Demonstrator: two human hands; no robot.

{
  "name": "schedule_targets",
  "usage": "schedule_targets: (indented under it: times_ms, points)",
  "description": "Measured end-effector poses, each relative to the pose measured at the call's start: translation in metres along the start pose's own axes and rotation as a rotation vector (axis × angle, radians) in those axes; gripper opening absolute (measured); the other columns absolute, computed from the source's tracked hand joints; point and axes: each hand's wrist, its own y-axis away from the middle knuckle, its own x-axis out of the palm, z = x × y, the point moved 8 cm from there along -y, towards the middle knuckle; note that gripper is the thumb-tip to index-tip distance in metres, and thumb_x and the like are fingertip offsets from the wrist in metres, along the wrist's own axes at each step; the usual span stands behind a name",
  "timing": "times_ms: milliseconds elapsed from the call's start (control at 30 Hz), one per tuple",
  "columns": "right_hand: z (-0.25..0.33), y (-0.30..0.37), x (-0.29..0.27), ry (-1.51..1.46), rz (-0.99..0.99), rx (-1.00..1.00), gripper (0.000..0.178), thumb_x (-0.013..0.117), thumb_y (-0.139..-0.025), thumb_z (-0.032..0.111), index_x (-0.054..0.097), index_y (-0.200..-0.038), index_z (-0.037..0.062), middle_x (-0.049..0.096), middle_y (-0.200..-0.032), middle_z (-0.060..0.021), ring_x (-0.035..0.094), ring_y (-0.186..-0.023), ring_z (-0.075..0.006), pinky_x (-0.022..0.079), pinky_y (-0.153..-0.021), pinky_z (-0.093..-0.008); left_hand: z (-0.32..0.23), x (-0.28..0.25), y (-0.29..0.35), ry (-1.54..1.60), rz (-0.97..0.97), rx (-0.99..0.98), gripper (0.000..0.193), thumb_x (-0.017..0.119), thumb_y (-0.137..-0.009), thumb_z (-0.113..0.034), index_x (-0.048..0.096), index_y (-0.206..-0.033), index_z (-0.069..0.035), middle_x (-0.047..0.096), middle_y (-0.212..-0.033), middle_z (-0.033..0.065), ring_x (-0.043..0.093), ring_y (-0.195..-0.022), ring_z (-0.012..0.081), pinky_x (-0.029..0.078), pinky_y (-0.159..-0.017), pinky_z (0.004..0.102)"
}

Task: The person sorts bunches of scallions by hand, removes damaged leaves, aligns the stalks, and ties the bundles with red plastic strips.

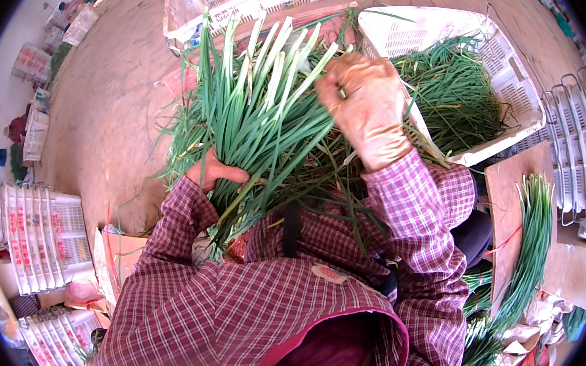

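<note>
A thick bunch of green onions (pixel 249 123) fans out in front of me, its white root ends pointing away and up. My bare left hand (pixel 214 171) is closed around the lower leafy part, thumb across the front. Beside the white ends on the right is my right hand (pixel 366 99), in a tan glove. Its fingers are curled shut, and a small dark green bit shows between them; what they grip is not clear. Loose green leaves lie over my lap below the bunch.
A white plastic crate (pixel 518 74) at the far right holds dark green leaves (pixel 451 92). Another white crate (pixel 246 4) stands at the far left. Trimmed green onions (pixel 536 232) lie by a brown board (pixel 514 202) to my right. Stacked white crates (pixel 45 231) stand left.
</note>
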Motion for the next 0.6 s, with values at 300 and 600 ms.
schedule_targets:
  times_ms: [300, 600]
  points:
    - [-0.133, -0.018, -0.110, 0.575, -0.128, 0.465, 0.023, 0.061, -0.083, 0.040, 0.067, -0.094, 0.0211, 0.067, -0.091, -0.0007, 0.064, -0.078, -0.0173, 0.040, -0.092, -0.0379, 0.020, -0.027, 0.005, 0.002, 0.045, -0.001, 0.070, 0.075, -0.054, 0.003, 0.053, -0.120, -0.002, 0.063, -0.108, 0.0101, 0.059, -0.098, 0.0226, 0.044, -0.089, 0.0347]
    - [0.013, -0.006, 0.009, 0.481, 0.294, -0.327, 0.039, 0.056, -0.082, 0.048, 0.062, -0.111, 0.0230, 0.058, -0.115, -0.0073, 0.052, -0.110, -0.0233, 0.025, -0.105, -0.0523, 0.006, -0.016, 0.003, -0.018, 0.032, 0.033, 0.079, 0.075, -0.050, 0.002, 0.049, -0.124, 0.000, 0.061, -0.113, 0.0129, 0.057, -0.104, 0.0258, 0.041, -0.093, 0.0367]
